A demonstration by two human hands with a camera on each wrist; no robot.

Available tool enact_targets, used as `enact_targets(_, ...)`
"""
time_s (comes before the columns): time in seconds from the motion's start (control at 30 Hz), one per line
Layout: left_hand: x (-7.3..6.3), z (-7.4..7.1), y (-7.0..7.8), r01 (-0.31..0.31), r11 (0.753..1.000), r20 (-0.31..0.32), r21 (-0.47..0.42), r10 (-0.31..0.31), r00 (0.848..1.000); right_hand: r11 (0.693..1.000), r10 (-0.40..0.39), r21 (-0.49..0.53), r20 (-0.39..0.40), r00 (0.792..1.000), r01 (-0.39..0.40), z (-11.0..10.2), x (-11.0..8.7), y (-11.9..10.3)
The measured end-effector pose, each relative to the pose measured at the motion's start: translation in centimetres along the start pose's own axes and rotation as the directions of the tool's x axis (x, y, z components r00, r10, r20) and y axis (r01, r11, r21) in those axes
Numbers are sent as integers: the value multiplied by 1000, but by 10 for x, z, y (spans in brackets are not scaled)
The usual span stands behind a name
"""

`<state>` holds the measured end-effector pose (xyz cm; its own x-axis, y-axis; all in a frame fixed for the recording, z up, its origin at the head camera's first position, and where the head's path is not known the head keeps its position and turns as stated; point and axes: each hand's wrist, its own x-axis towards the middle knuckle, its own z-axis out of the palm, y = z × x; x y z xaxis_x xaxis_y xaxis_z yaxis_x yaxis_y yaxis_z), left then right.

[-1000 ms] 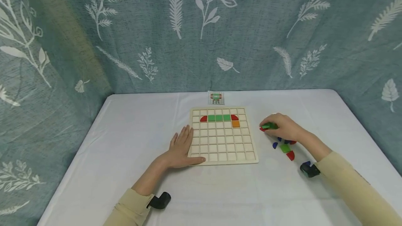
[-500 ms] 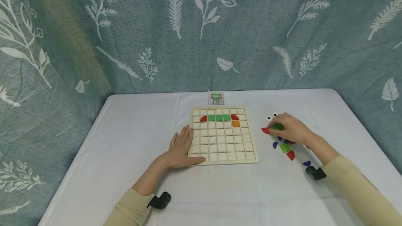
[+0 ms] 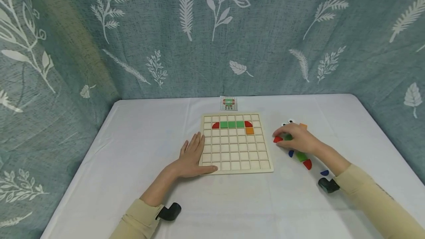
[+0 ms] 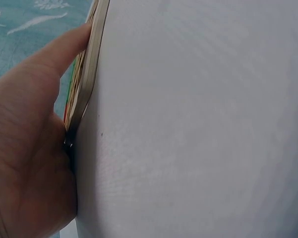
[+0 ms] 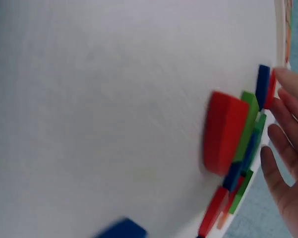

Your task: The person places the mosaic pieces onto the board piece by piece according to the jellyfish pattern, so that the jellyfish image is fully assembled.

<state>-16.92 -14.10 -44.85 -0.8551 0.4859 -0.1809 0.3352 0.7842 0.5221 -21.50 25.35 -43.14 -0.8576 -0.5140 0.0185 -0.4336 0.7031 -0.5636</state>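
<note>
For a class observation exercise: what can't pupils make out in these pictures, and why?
Head view: fine details on the square printed card; too small.
Head view: the flat orange piece's full outline; partly hidden by the right hand.
Right wrist view: the dark blue piece's whole shape; blurred and cut off by the bottom edge.
Left wrist view: the pale wooden grid board's squares; seen nearly edge-on, partly behind the left hand.

Head view from six o'clock, toward twelve and down; wrist views close-in, white table common to all.
</note>
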Motion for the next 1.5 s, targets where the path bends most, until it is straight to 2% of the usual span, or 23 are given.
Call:
enact_targets(0.17,0,0,-1,-2,1000,-2,2,2,1000,1000,-23,11,-19,1000,23,6,2,-3)
enact_targets(0.43,-1,-1,0,-2,1000,-2,-4,2,1000,997,54,-43,-74,996,-57,13,5,-11)
enact_targets(0.57,-1,-1,-1,2,1000,-1,1,-2,1000,998,66,-6,-94,993,-67,16,10,-13)
enact_targets(0.83,-1,0,-2,-22,1000,-12,1,22,1000,996,-9,84,-116,993,19,24,32,-30)
enact_targets(1.17,0,5,-6,-25,1000,-23,-6,25,999,984,-126,123,-46,991,131,41,50,-49)
enact_targets(1.5,0,6,-7,-15,1000,-22,3,15,1000,986,-90,138,-59,994,97,41,51,-50)
